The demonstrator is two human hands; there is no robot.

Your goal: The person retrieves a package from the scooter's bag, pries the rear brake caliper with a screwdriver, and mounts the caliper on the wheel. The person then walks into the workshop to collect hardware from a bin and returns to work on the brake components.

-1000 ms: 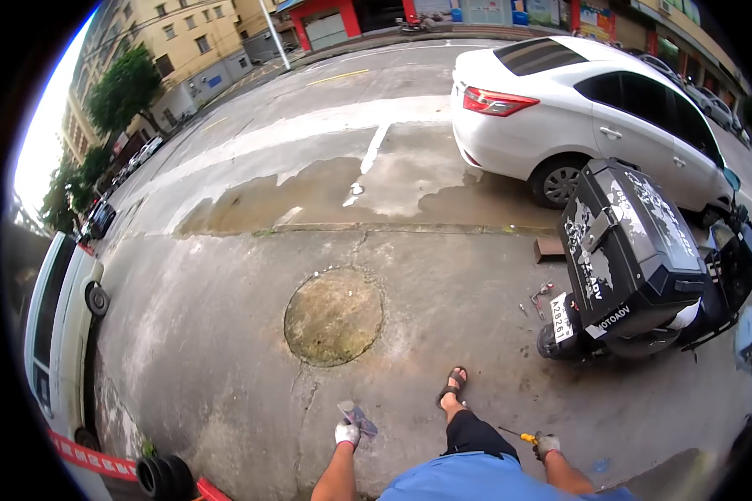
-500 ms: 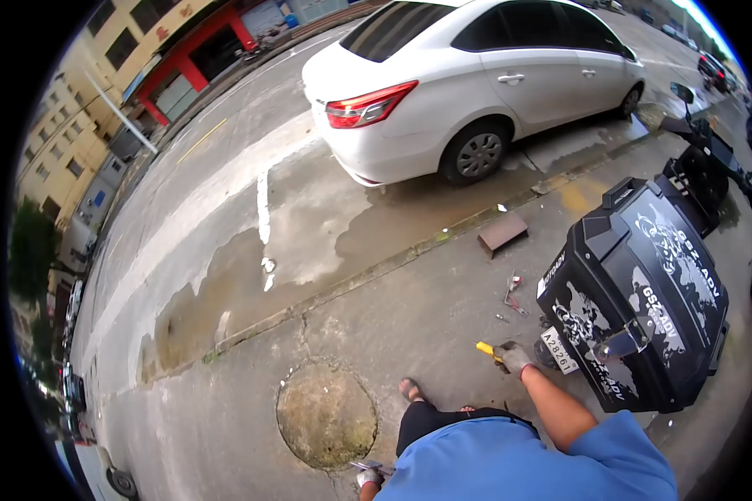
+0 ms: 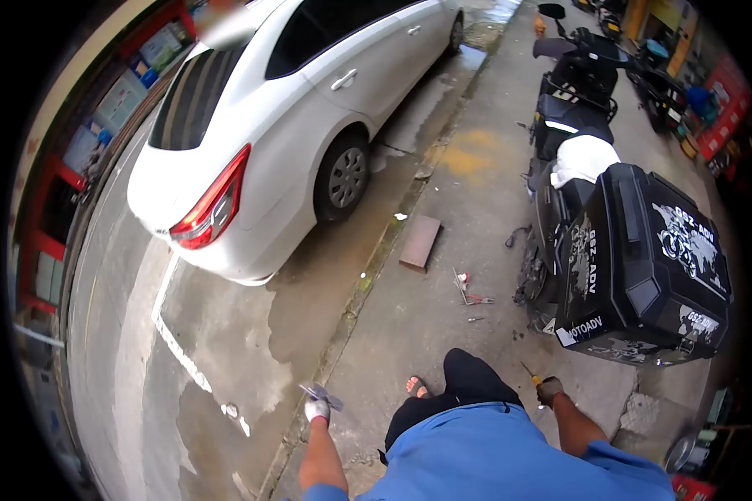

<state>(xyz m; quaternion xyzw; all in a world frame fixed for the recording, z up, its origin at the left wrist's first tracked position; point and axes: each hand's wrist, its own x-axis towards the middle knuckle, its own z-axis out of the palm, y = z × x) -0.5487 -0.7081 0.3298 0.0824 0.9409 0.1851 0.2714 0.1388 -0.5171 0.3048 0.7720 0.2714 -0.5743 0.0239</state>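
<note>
Right hand [image 3: 549, 391], closed round yellow screwdriver [image 3: 536, 380], near the black box [image 3: 622, 259]; left hand [image 3: 317, 409], gloved, gripping flat grey item [image 3: 324, 396], identity unclear, well left of the box; step, apparently: carrying; next move calls for a steady hold

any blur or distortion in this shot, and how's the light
Head view, left edge: wide-angle bending curves the shopfronts, and the corners go black; head view, top: a pale smear blurs a spot near the white car; head view, middle: soft light, no hard shadows; head view, bottom: the left hand holds a flat item too small to identify.
</note>
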